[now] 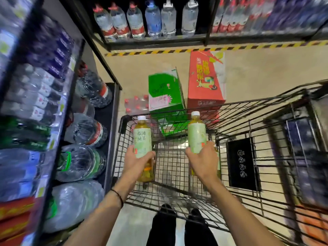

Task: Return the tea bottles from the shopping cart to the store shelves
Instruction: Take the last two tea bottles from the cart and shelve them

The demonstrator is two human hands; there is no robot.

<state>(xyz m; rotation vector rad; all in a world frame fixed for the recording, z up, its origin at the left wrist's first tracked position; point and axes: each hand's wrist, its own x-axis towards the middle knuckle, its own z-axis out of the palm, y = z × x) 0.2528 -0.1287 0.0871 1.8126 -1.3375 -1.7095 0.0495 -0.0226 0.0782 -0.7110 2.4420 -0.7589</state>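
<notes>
My left hand (137, 161) grips a green tea bottle (142, 137) with a white cap and pale green label, held upright above the wire shopping cart (230, 112). My right hand (202, 159) grips a second tea bottle (196, 134) of the same kind, also upright over the cart. Behind my right hand, one more bottle's edge shows low in the cart basket. Both bottles sit over the front half of the cart.
Shelves (110, 107) of large water bottles stand close on the left. More water bottles fill a shelf (159, 40) ahead. A green carton (165, 96), a red carton (205, 80) and a shrink-wrapped bottle pack (135, 104) lie on the floor before the cart.
</notes>
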